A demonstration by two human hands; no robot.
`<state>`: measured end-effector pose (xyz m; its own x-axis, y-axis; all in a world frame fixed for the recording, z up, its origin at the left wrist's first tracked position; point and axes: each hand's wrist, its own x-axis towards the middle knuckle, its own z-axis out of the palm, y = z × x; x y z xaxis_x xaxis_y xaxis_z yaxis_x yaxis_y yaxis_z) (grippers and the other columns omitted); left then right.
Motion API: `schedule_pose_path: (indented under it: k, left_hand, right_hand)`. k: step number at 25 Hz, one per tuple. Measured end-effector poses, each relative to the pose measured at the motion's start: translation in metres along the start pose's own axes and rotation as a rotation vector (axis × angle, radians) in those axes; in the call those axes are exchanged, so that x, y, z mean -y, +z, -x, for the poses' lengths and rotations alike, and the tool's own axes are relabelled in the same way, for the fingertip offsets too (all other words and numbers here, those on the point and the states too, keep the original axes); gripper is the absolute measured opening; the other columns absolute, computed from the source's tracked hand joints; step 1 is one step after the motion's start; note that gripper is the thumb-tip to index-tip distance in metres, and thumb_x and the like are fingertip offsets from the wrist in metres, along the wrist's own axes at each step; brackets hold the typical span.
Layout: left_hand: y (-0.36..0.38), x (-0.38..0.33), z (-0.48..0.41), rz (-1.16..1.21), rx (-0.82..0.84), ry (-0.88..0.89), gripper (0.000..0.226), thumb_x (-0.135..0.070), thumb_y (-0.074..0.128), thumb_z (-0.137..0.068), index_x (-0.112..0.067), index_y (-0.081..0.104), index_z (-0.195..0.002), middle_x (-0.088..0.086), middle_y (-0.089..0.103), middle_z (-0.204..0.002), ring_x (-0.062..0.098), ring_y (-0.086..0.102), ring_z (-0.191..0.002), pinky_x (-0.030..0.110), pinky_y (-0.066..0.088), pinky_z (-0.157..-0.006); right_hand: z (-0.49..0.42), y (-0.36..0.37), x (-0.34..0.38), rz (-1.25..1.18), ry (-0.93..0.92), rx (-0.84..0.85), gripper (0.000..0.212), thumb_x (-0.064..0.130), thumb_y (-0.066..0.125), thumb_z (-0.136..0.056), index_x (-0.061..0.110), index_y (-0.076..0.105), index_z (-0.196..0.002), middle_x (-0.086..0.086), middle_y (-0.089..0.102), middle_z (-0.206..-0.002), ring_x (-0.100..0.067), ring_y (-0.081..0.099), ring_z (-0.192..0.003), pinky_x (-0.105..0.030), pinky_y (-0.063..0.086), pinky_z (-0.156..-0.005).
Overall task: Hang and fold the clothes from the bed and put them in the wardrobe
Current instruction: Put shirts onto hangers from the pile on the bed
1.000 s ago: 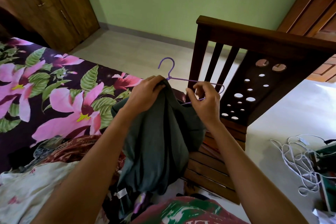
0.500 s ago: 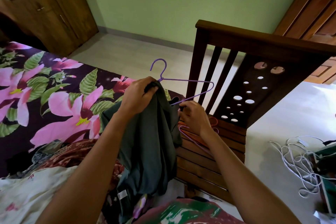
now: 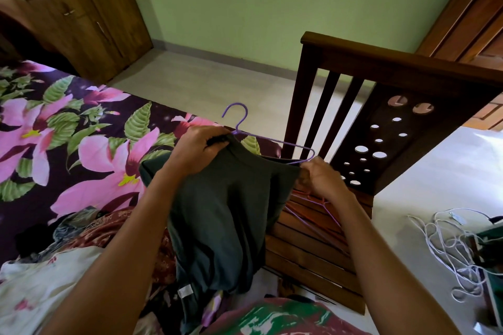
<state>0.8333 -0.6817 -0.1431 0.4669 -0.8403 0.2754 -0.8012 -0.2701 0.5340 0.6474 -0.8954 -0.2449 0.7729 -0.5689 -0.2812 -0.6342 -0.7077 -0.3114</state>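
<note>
A dark green shirt (image 3: pixel 226 215) hangs in front of me over the bed's foot end. A purple wire hanger (image 3: pixel 272 141) sits partly inside its neck, hook pointing up. My left hand (image 3: pixel 201 149) grips the shirt's collar at the base of the hook. My right hand (image 3: pixel 324 177) pinches the shirt's right shoulder edge at the hanger's right tip. More clothes (image 3: pixel 68 261) lie heaped on the floral bedsheet (image 3: pixel 68 144) at lower left. A wooden wardrobe (image 3: pixel 81 13) stands at the far left.
The dark wooden footboard (image 3: pixel 386 106) rises just right of my hands. Spare purple and orange hangers (image 3: pixel 318 212) lie on its slats. White cables (image 3: pixel 449 247) tangle on the floor at right. A wooden door (image 3: pixel 473 11) is at the far right.
My right hand dropped to the shirt's edge near the spare hangers, then came back up and right, pulling the shoulder over the hanger's tip. The shirt spreads wider now.
</note>
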Motion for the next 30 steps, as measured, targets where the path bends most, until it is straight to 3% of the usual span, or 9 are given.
schedule_pose_path:
  k: [4,6,8,11,14,18,21,26,30]
  left_hand:
    - [-0.002,0.001,0.003,0.07,0.028,-0.032,0.022,0.003,0.06,-0.086,-0.001,0.069,-0.106,0.012,0.069,-0.093,0.021,0.06,-0.079,0.005,0.039,-0.068]
    - [0.0,0.002,0.003,-0.011,0.063,-0.032,0.022,-0.003,0.06,-0.088,-0.005,0.07,-0.108,0.009,0.07,-0.096,0.016,0.057,-0.076,0.005,0.038,-0.064]
    - [0.008,0.003,0.001,-0.138,0.134,-0.02,0.024,-0.01,0.057,-0.091,-0.011,0.068,-0.111,0.006,0.069,-0.103,0.014,0.054,-0.078,0.019,0.041,-0.064]
    - [0.016,-0.004,0.0,-0.18,0.171,-0.042,0.023,-0.014,0.053,-0.092,-0.011,0.065,-0.112,0.009,0.067,-0.108,0.025,0.059,-0.089,0.032,0.047,-0.072]
    - [0.01,-0.01,-0.005,-0.093,0.065,-0.072,0.019,-0.012,0.054,-0.092,-0.008,0.064,-0.108,0.009,0.065,-0.098,0.026,0.058,-0.087,0.031,0.042,-0.071]
    - [-0.025,-0.016,-0.024,-0.068,-0.067,-0.089,0.018,-0.013,0.051,-0.094,-0.006,0.06,-0.109,0.009,0.063,-0.101,0.016,0.053,-0.088,0.029,0.039,-0.076]
    - [-0.055,-0.028,-0.043,-0.037,-0.147,-0.036,0.018,-0.011,0.049,-0.095,-0.005,0.059,-0.11,0.01,0.061,-0.104,0.015,0.052,-0.092,0.027,0.039,-0.083]
    - [-0.096,-0.033,-0.057,-0.07,-0.305,0.093,0.023,-0.018,0.052,-0.093,-0.005,0.063,-0.109,0.013,0.066,-0.105,0.027,0.06,-0.097,0.034,0.045,-0.086]
    - [-0.114,-0.014,-0.048,-0.168,-0.304,-0.011,0.036,-0.026,0.046,-0.088,-0.006,0.063,-0.113,0.017,0.067,-0.107,0.033,0.062,-0.099,0.041,0.048,-0.085]
  right_hand:
    - [0.0,-0.033,-0.011,0.089,0.079,-0.012,0.045,0.02,0.056,-0.091,0.034,0.047,-0.134,-0.007,0.046,-0.129,-0.03,0.044,-0.123,-0.053,0.038,-0.101]
    - [0.002,-0.047,-0.016,0.004,0.035,-0.05,0.038,0.018,0.06,-0.09,0.028,0.055,-0.127,-0.008,0.051,-0.124,-0.029,0.049,-0.118,-0.048,0.044,-0.095]
    - [0.004,-0.06,-0.009,-0.086,-0.017,-0.092,0.023,0.014,0.063,-0.088,0.018,0.066,-0.11,-0.009,0.059,-0.11,-0.027,0.056,-0.104,-0.038,0.047,-0.084]
    - [0.007,-0.079,0.03,-0.074,-0.132,-0.157,0.019,0.0,0.054,-0.088,0.011,0.069,-0.09,-0.01,0.062,-0.098,-0.022,0.057,-0.083,-0.03,0.041,-0.068]
    - [0.013,-0.093,0.067,-0.205,-0.34,-0.117,0.028,-0.009,0.051,-0.086,0.012,0.065,-0.097,-0.008,0.063,-0.103,-0.018,0.059,-0.091,-0.025,0.045,-0.076]
    - [0.012,-0.125,0.077,-0.417,-0.448,-0.218,0.033,0.006,0.056,-0.092,0.024,0.038,-0.114,-0.002,0.061,-0.107,-0.013,0.06,-0.096,-0.024,0.046,-0.085]
    - [0.005,-0.14,0.076,-0.284,-0.485,-0.332,0.022,0.024,0.052,-0.096,0.014,0.053,-0.116,-0.002,0.062,-0.104,-0.017,0.06,-0.098,-0.029,0.047,-0.084]
    - [0.003,-0.183,0.082,-0.483,-0.553,-0.715,0.018,0.025,0.057,-0.093,0.009,0.066,-0.094,0.0,0.065,-0.084,-0.02,0.063,-0.079,-0.027,0.047,-0.074]
    - [0.008,-0.219,0.082,-0.522,-0.518,-0.772,0.011,0.024,0.061,-0.091,0.014,0.064,-0.088,-0.001,0.065,-0.08,-0.023,0.063,-0.079,-0.026,0.051,-0.077]
